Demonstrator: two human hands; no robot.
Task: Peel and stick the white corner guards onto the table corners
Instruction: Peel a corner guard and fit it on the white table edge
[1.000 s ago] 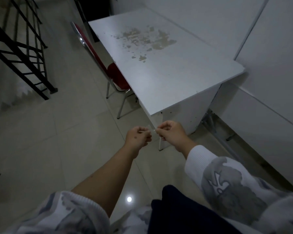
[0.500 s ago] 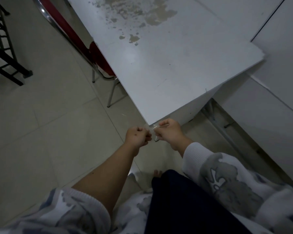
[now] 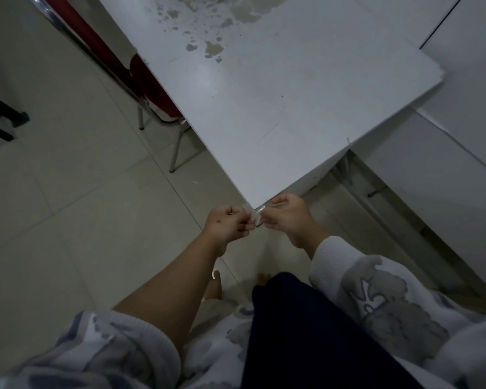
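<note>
A small pale, see-through corner guard [image 3: 254, 213] is held right at the near corner of the white table [image 3: 264, 113]. My left hand [image 3: 227, 223] pinches its left end and my right hand [image 3: 284, 217] pinches its right end, both fists curled. The guard lies against the tip of the table corner; whether it sticks there is too small to tell. The table top has a patch of flaked brown stains at its far end.
A red chair [image 3: 149, 82] with chrome legs is tucked under the table's left side. White wall panels [image 3: 460, 113] run along the right. A black metal frame [image 3: 0, 119] stands at the far left on the tiled floor. My bare feet show below the hands.
I have come closer to the table, and both hands with the guard have risen from below the corner up to the corner tip.
</note>
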